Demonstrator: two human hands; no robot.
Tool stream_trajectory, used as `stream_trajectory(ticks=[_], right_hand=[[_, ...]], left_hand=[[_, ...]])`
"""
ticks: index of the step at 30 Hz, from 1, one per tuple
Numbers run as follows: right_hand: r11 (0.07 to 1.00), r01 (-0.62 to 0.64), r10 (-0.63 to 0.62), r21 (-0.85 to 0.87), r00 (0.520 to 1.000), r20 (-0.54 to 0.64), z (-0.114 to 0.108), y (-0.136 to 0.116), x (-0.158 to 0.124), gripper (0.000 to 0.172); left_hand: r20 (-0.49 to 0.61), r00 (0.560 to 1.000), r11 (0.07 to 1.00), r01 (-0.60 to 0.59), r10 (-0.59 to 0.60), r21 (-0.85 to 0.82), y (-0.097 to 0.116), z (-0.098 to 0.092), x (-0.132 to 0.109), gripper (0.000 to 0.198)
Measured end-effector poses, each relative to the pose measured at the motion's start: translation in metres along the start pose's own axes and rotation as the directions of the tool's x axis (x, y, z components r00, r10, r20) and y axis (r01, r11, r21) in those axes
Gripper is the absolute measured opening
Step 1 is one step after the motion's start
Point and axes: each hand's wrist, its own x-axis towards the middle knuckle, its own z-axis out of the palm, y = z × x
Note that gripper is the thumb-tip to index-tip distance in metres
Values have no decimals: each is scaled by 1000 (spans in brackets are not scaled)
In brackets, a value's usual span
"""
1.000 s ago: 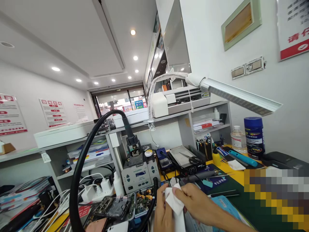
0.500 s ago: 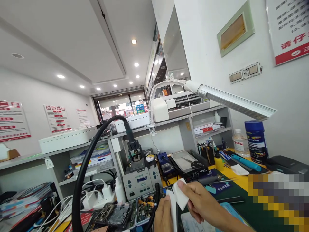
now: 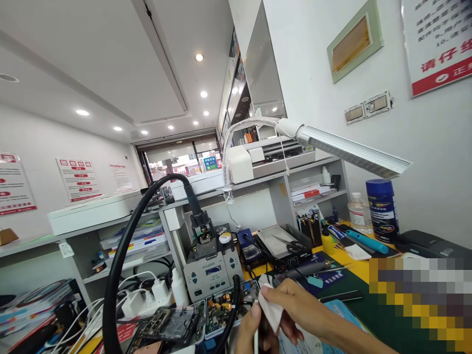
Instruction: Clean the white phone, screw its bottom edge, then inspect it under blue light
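At the bottom centre my right hand [image 3: 295, 309] pinches a small white wipe [image 3: 270, 309] between thumb and fingers. My left hand [image 3: 249, 329] sits just below and left of it, fingers closed round a thin dark object that I cannot make out, partly cut off by the frame edge. The wipe rests against that object. Both hands hover over the near edge of the workbench, in front of the grey hot-air station [image 3: 213, 270].
A thick black hose [image 3: 121, 265] arcs up at the left. Trays of small parts [image 3: 217, 309], chargers and cables [image 3: 147, 295] lie left of my hands. A desk lamp [image 3: 350, 152], blue can [image 3: 381, 209], bottle [image 3: 357, 211] and tools crowd the right on a green mat [image 3: 368, 314].
The hands have dropped lower in view as the camera tilted up slightly. The right hand brought the wipe back down against the object in the left hand.
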Motion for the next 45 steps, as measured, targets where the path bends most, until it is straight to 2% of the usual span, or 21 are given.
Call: stream_trajectory(ticks=[3,5,8,11,14,17,21,23,25,28,31,35,38,40,42,45], right_hand=[[998,8,-12,-58,997,-72,1,3,3,67],[994,17,-32,-106,989,-141,0,6,4,66],[987,11,-45,-161,977,-207,-4,9,6,66],[983,-1,-42,-185,973,-229,-6,12,7,68],[984,-1,-44,-181,969,-244,-7,15,8,65],[990,-1,-36,-143,966,-256,-7,15,9,63],[1000,-7,14,30,966,-257,-10,9,8,39],[982,-3,45,187,974,-220,-13,4,5,28],[932,-22,75,361,988,-133,-15,-2,1,23],[819,-161,151,551,986,63,-18,-9,-3,24],[719,-314,227,620,949,218,-21,-9,-1,24],[664,-420,278,618,907,318,-26,-2,4,17],[675,-490,296,551,865,406,-29,1,6,17],[714,-486,289,504,860,419,-29,2,5,25],[782,-422,260,459,890,375,-26,3,2,31],[894,-247,157,374,954,257,-20,3,-1,28]], left_hand=[[220,972,995,93,-85,-28,11,1,-2,63],[304,951,997,61,-48,-36,19,2,-2,60],[312,946,995,-65,85,-75,26,3,-3,50],[296,945,989,-119,138,-82,27,4,-5,50],[305,944,992,-114,127,-60,26,5,-8,54],[317,945,996,-59,77,-68,27,6,-9,50],[341,937,995,-45,72,-88,35,3,-10,51],[373,922,993,-67,99,-100,39,2,-11,54],[385,917,989,-60,107,-132,42,1,-11,59],[386,920,984,0,71,-180,47,0,-13,69],[416,908,982,35,45,-184,52,-1,-15,70],[484,874,983,51,41,-175,56,-6,-16,65],[504,861,982,30,69,-186,57,-10,-15,65],[506,859,985,14,76,-171,57,-11,-15,66],[498,862,986,-8,93,-169,57,-9,-15,68],[466,878,984,-25,106,-176,57,-5,-15,72]])
